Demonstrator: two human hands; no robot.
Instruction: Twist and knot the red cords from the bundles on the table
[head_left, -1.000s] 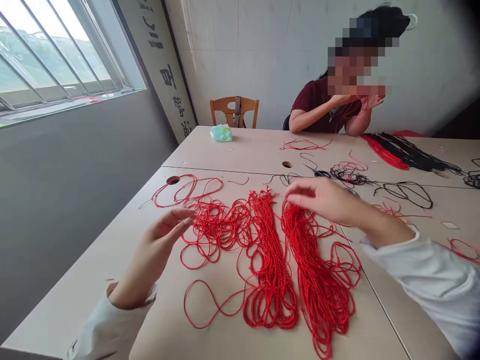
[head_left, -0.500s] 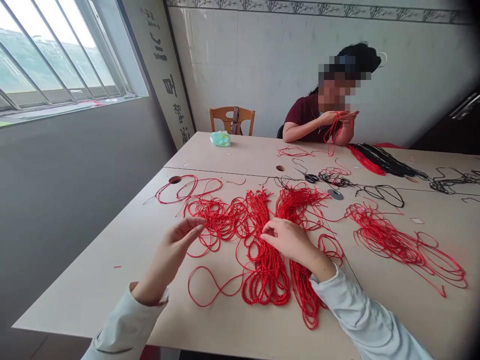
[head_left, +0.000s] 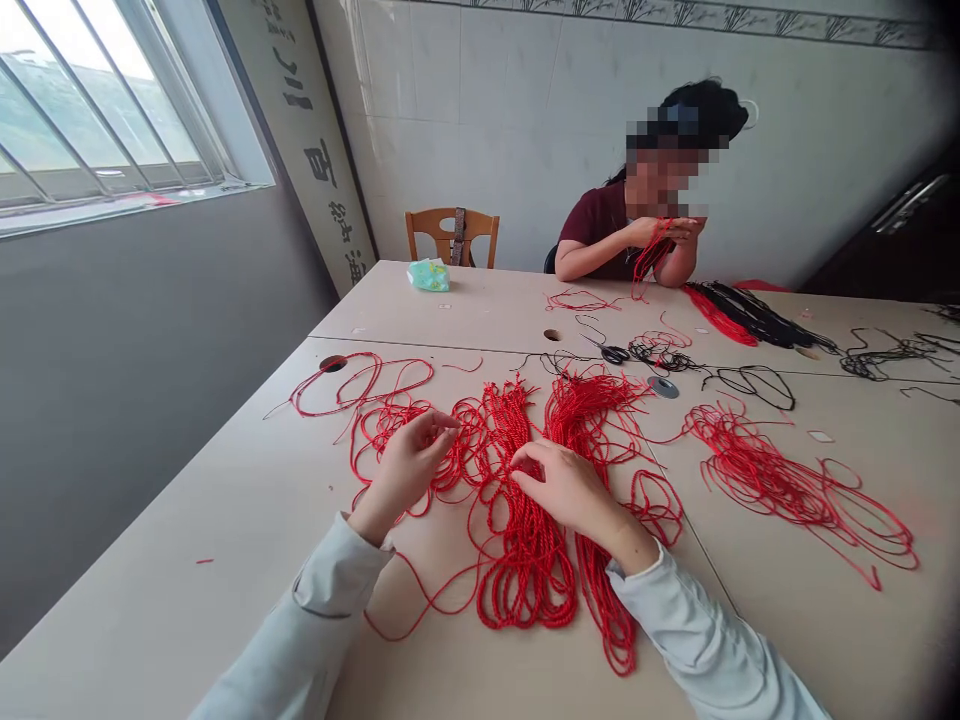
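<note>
My left hand (head_left: 409,470) rests among loose loops of thin red cord (head_left: 382,430), its fingers curled down toward the thumb. My right hand (head_left: 562,490) lies on a long hank of twisted red cord (head_left: 529,570), fingers slightly spread. Part of the hank is hidden under that hand. Another red hank (head_left: 592,405) fans out above it, and a looser tangle of red cord (head_left: 780,480) lies to the right. Whether either hand grips a strand is hard to see.
A seated person (head_left: 604,235) across the table handles red cord. Scissors (head_left: 613,354), black cords (head_left: 750,385), and a red and black bundle (head_left: 739,315) lie beyond my hands. The pale table (head_left: 187,520) has a seam, round holes, and a tissue packet (head_left: 429,275).
My left hand has dropped onto the red loops and curled. A loose red tangle now lies at right, where one second ago little cord showed. My right hand has moved down onto the hank.
</note>
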